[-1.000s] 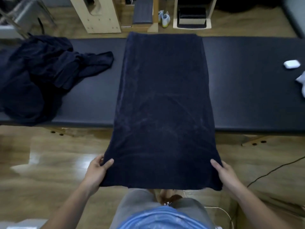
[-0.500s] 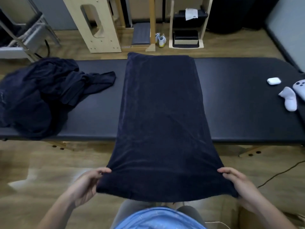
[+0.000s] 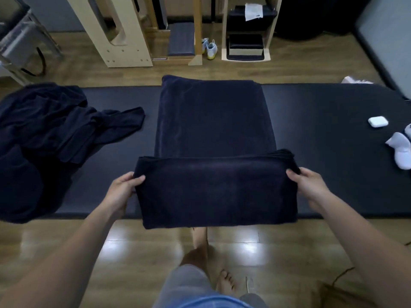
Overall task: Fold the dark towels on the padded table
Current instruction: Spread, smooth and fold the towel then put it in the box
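Pinching the near corners of the towel, your left hand and right hand hold that end raised over the near edge of the table; the rest lies flat across it.

Glossy wooden floor, pale wooden frames behind.

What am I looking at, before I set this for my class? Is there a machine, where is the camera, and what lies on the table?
No machine: these are a person's bare hands, filmed by a camera worn on the head, looking down. The left hand and right hand each grip a side of a dark towel; its near part is doubled over, its far part lies flat on the padded table. A heap of dark cloth lies at the table's left, a white case and a white controller at its right.
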The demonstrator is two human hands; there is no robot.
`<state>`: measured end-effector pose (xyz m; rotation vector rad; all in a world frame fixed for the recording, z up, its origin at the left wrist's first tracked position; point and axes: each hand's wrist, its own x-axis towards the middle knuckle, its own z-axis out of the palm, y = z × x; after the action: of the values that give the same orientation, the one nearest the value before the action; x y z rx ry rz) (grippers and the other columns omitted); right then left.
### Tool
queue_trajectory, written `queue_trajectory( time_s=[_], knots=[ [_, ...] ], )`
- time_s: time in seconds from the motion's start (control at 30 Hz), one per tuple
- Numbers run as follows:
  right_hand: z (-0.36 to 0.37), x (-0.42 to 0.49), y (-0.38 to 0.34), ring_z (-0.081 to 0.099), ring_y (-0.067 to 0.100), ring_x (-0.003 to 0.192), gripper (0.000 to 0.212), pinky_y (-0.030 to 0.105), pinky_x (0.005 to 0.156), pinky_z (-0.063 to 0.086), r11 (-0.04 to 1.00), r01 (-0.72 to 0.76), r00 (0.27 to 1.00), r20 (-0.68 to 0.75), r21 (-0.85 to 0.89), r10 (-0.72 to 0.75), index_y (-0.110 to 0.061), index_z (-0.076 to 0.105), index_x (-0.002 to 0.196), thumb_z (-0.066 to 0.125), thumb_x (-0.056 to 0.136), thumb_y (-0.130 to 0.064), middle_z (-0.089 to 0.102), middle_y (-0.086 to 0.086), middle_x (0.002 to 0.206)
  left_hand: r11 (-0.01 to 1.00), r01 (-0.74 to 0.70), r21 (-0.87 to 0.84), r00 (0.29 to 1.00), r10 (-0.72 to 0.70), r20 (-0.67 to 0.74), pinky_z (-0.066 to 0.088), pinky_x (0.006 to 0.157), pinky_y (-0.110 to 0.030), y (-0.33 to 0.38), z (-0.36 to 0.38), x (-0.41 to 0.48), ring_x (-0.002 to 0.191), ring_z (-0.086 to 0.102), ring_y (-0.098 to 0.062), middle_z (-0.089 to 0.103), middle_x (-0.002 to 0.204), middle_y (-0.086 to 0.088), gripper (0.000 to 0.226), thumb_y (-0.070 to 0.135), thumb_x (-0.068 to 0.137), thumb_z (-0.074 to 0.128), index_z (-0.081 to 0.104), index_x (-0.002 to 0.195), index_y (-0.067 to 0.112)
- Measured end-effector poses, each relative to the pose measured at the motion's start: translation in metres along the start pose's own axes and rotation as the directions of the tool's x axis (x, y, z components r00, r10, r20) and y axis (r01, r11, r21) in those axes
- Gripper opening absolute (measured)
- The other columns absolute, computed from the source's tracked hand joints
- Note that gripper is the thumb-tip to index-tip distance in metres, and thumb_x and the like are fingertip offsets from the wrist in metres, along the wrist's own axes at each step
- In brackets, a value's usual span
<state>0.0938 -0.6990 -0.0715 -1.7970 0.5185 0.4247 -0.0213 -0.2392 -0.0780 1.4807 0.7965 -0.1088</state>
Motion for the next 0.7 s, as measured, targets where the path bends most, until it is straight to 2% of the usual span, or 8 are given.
queue_trajectory(
  time_s=[0.07,0.13,0.2,0.33,0.43,0.53,0.63,0.7],
  knots=[
    [0.013,0.03,0.002,0.062,0.013,0.086,0.01,0.029,0.071,0.049,0.995,-0.04,0.999,-0.006,-0.095,0.04,-0.018,0.065,0.098,0.059,0.098,-0.025,0.068,-0.002,0.097,0.999,0.049,0.0,0.999,-0.049,-0.019,0.045,0.076,-0.031,-0.003,0.014,0.029,0.087,0.06,-0.02,0.069,0.087,-0.002,0.013,0.013,0.094,0.062,0.065,0.082,0.018],
    [0.023,0.055,0.013,0.064,0.022,0.097,0.018,0.043,0.088,0.053,0.967,-0.088,0.996,-0.004,-0.239,0.09,-0.015,0.064,0.102,0.057,0.098,-0.031,0.068,0.004,0.107,0.993,0.083,0.085,0.996,-0.081,-0.024,0.047,0.068,-0.03,-0.009,0.027,0.049,0.082,0.063,-0.019,0.069,0.084,0.002,0.015,0.023,0.098,0.058,0.061,0.085,0.016],
    [0.027,0.07,0.026,0.065,0.024,0.099,0.024,0.045,0.093,0.052,0.934,-0.155,0.986,0.007,-0.322,0.166,-0.014,0.064,0.106,0.059,0.097,-0.035,0.069,0.004,0.11,0.978,0.115,0.171,0.993,-0.113,-0.019,0.05,0.069,-0.03,-0.018,0.033,0.058,0.084,0.068,-0.018,0.072,0.088,0.004,0.018,0.032,0.098,0.059,0.064,0.092,0.015],
    [0.023,0.077,0.036,0.069,0.023,0.096,0.016,0.047,0.093,0.053,0.928,-0.221,0.966,0.06,-0.301,0.25,-0.018,0.068,0.103,0.061,0.096,-0.031,0.073,0.001,0.104,0.981,0.107,0.162,0.994,-0.109,0.002,0.054,0.078,-0.032,-0.018,0.035,0.065,0.094,0.071,-0.016,0.076,0.102,0.003,0.017,0.028,0.099,0.057,0.069,0.107,0.019],
    [0.018,0.075,0.036,0.068,0.023,0.097,0.015,0.043,0.087,0.054,0.949,-0.242,0.969,0.007,-0.201,0.248,-0.017,0.066,0.107,0.056,0.099,-0.025,0.073,0.002,0.104,0.986,0.099,0.136,0.995,-0.098,-0.019,0.055,0.085,-0.039,-0.017,0.039,0.07,0.097,0.07,-0.019,0.074,0.104,0.0,0.017,0.028,0.101,0.053,0.067,0.105,0.018],
    [0.023,0.072,0.038,0.067,0.024,0.095,0.016,0.04,0.079,0.055,0.95,-0.259,0.965,-0.011,-0.173,0.261,-0.015,0.063,0.11,0.053,0.101,-0.024,0.07,0.003,0.105,0.963,0.162,0.215,0.986,-0.152,-0.064,0.053,0.091,-0.052,-0.029,0.039,0.069,0.099,0.067,-0.032,0.072,0.098,-0.009,0.029,0.036,0.1,0.054,0.061,0.094,0.009],
    [0.03,0.074,0.038,0.064,0.021,0.095,0.017,0.039,0.078,0.052,0.94,-0.229,0.973,-0.021,-0.252,0.232,-0.019,0.061,0.112,0.05,0.102,-0.028,0.068,0.0,0.106,0.939,0.174,0.295,0.984,-0.158,-0.078,0.051,0.086,-0.047,-0.029,0.042,0.066,0.094,0.066,-0.028,0.07,0.094,-0.007,0.029,0.034,0.101,0.05,0.057,0.09,0.009],
    [0.033,0.074,0.035,0.063,0.021,0.095,0.018,0.038,0.076,0.05,0.937,-0.225,0.974,-0.025,-0.267,0.227,-0.019,0.061,0.113,0.049,0.102,-0.029,0.066,-0.001,0.106,0.943,0.161,0.29,0.986,-0.139,-0.095,0.05,0.08,-0.041,-0.026,0.044,0.063,0.092,0.065,-0.024,0.068,0.095,-0.005,0.025,0.031,0.103,0.047,0.055,0.092,0.01]
  ],
)
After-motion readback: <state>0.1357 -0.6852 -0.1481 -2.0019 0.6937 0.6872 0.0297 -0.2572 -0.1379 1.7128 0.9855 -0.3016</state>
